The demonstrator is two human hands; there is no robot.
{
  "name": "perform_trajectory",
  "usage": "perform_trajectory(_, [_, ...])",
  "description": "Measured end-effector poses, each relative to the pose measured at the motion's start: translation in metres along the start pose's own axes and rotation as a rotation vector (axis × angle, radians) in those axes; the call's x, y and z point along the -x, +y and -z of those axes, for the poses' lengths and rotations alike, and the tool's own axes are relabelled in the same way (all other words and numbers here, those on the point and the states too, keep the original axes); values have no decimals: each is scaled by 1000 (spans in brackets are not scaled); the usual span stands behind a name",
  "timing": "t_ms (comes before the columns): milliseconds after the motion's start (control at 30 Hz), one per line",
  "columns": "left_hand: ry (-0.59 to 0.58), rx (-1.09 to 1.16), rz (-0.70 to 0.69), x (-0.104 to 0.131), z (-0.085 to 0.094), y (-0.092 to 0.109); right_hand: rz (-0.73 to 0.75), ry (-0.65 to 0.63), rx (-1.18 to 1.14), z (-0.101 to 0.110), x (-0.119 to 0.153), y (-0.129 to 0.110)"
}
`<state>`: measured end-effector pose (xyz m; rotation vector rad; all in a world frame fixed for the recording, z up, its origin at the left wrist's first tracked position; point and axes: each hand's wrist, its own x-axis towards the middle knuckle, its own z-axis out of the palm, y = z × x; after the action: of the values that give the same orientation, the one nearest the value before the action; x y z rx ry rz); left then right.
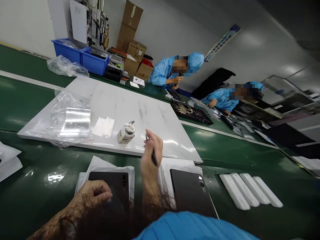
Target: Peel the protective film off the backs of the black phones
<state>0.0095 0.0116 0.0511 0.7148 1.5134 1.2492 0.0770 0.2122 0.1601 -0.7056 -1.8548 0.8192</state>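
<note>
My left hand [96, 193] rests with curled fingers on a dark tablet-like panel [116, 186] with camera lenses at its upper right corner; what its fingers hold, if anything, is hidden. Raised between two such panels, my right hand [152, 150] grips a thin black tool [154, 157]. To its right a second dark panel [191, 191] lies on white wrapping. Just beyond my right hand, a small bottle [126, 132] with a metal top stands on the white board [120, 103]. A folded white wipe [103, 127] lies left of the bottle.
Clear plastic bags [72, 123] lie on the board's left. Several white blocks [250, 190] sit at right on the green table [200, 138]. Blue bins [95, 63] and cardboard boxes [136, 50] stand behind. Two people in blue work farther back, one a person [160, 71] beside the boxes.
</note>
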Motion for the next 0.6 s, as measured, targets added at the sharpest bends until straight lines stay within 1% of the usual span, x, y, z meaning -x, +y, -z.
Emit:
perform_trajectory(67, [27,-4,14,3,1,-7,-31,-60,-184,20,34,6])
perform_trajectory(100, [30,-4,19,4,2,-8,-26,-120,-290,29,53,11])
perform_trajectory(133, [25,1,22,4,3,-9,-54,-186,-367,38,71,17])
perform_trajectory(200, [7,19,24,5,4,-7,-247,-282,-433,54,105,28])
perform_trajectory(267, [-1,29,25,5,6,-3,-443,-342,-479,69,128,34])
perform_trajectory(333, [8,25,26,6,6,1,-597,-367,-512,79,141,34])
perform_trajectory(400, [11,20,25,7,7,6,-711,-375,-544,85,144,31])
perform_trajectory(467, [16,10,16,7,6,11,-773,-373,-585,86,143,28])
perform_trajectory(600, [44,-13,-5,8,5,20,-833,-366,-617,81,139,25])
